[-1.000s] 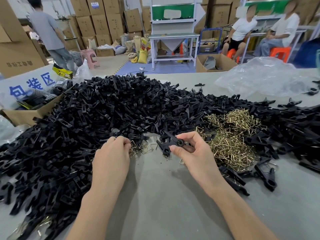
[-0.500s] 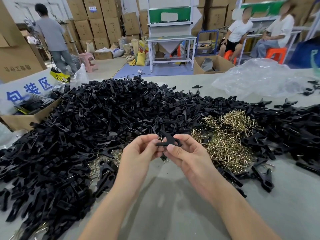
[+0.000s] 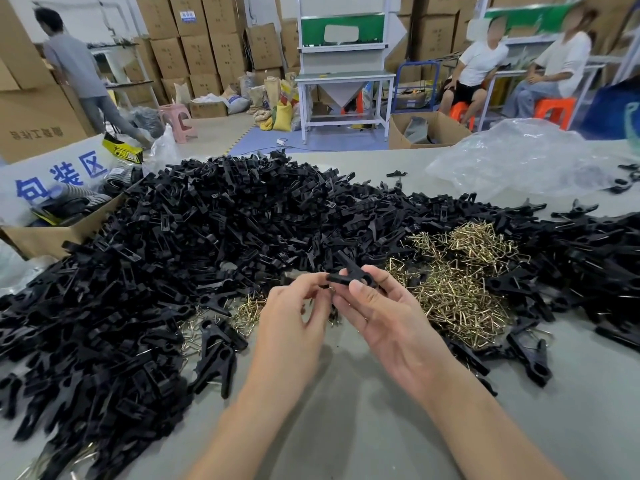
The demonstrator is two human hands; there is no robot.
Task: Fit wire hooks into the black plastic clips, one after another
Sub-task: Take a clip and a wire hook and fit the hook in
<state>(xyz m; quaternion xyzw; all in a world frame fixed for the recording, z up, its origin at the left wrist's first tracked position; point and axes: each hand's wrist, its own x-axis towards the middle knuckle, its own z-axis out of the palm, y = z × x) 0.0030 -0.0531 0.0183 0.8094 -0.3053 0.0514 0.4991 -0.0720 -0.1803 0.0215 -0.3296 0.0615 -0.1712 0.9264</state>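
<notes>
A clip [image 3: 349, 277] is held above the tabletop [image 3: 346, 431], pinched between thumb and fingers of the right hand [image 3: 388, 323]. At its left end a hook [image 3: 331, 289] is pinched by the left hand [image 3: 294, 313], only a glint of wire being seen. Behind it the clip heap [image 3: 207, 237] is seen, with the hook pile [image 3: 460, 282] to the right. The fitting is judged to be under way. The springy wire could be let slip from the fingertips and lost on the tabletop; if pushed in skewed, it could be bent or left half seated, and the clip could be twisted out of the pinch
</notes>
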